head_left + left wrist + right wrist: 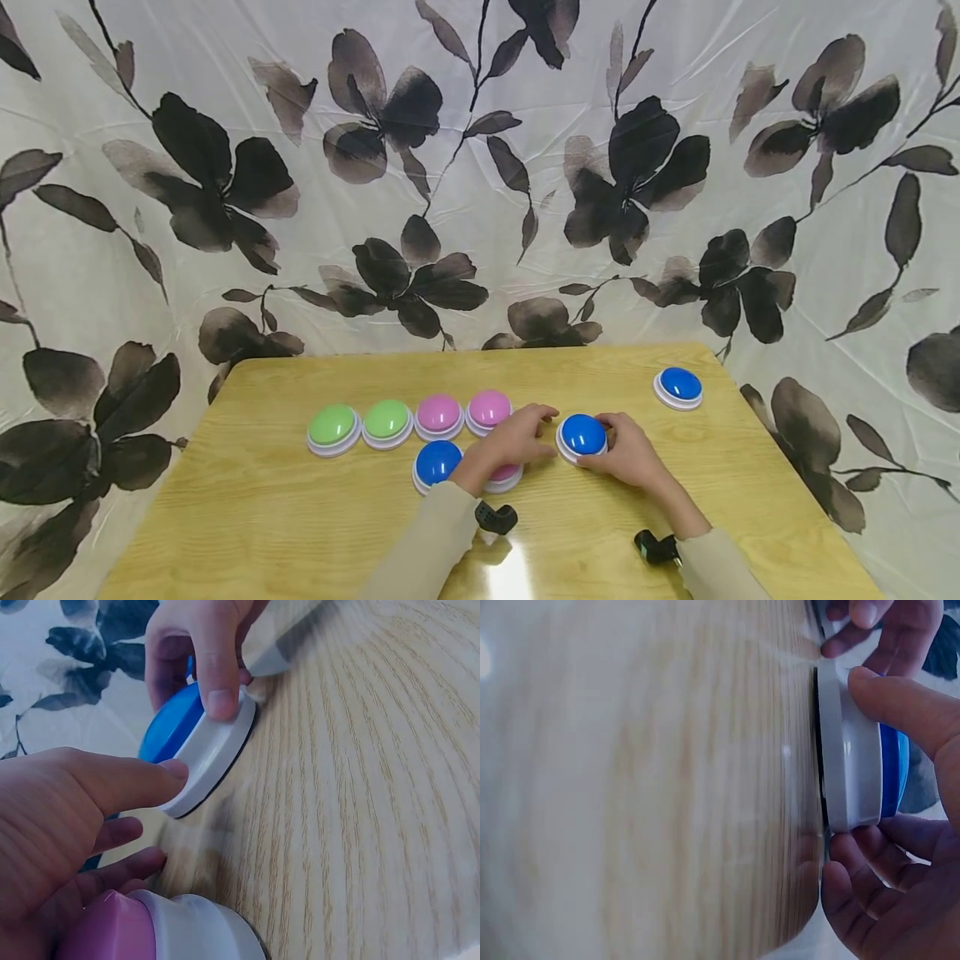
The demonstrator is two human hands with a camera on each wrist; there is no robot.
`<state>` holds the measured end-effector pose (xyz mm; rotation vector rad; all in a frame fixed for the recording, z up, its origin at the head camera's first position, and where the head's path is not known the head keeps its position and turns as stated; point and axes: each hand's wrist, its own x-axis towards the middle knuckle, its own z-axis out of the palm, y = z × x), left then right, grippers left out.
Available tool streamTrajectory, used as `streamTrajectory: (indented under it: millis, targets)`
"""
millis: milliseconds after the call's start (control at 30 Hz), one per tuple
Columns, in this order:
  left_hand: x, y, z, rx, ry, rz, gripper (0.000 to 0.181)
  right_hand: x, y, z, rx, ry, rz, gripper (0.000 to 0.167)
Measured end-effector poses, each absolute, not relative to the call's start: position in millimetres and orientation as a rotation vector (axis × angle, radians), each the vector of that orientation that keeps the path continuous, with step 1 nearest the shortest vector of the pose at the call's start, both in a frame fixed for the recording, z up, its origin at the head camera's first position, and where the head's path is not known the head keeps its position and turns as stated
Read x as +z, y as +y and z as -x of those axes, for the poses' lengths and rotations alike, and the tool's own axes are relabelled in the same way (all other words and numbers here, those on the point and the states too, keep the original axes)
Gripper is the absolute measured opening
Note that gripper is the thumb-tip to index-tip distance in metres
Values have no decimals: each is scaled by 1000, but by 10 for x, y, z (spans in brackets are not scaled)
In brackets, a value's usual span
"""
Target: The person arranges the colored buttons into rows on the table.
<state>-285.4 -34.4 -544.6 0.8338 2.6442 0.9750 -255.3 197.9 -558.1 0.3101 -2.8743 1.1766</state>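
My right hand (630, 454) grips a blue push button (583, 435) by its white base, thumb on the near side and fingers on the far side. The base stands at the tabletop; the right wrist view shows the thumb (900, 697) against the white rim. Just left of that button is my left hand (517, 437), fingers apart and nothing held in them. In the left wrist view its thumb overlaps the button's rim; whether it touches, I cannot tell. A pink button (504, 475) lies partly hidden under the left wrist, beside another blue button (437, 463).
Behind the left hand stand two pink buttons (439, 414), in a row with two green buttons (332, 426) farther left. One more blue button (679, 387) sits at the back right of the wooden table (262, 517). A flowered cloth (480, 192) hangs behind the table.
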Motion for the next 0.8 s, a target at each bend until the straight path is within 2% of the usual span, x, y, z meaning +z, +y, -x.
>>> streamTrajectory:
  millis: [400,533,800]
  targets:
    - [-5405,-367,2837,997,2610,-809,64,-5518,1820,2485,1210,-2875,-419,78]
    - [-5369,-350,2844,890,2669,-878,62,-5519,1800,2499,1204,-2872,-446,78]
    - [-5327,-276,2855,677,2716,-886,72,-5556,1817,2497,1239,-2844,-448,79]
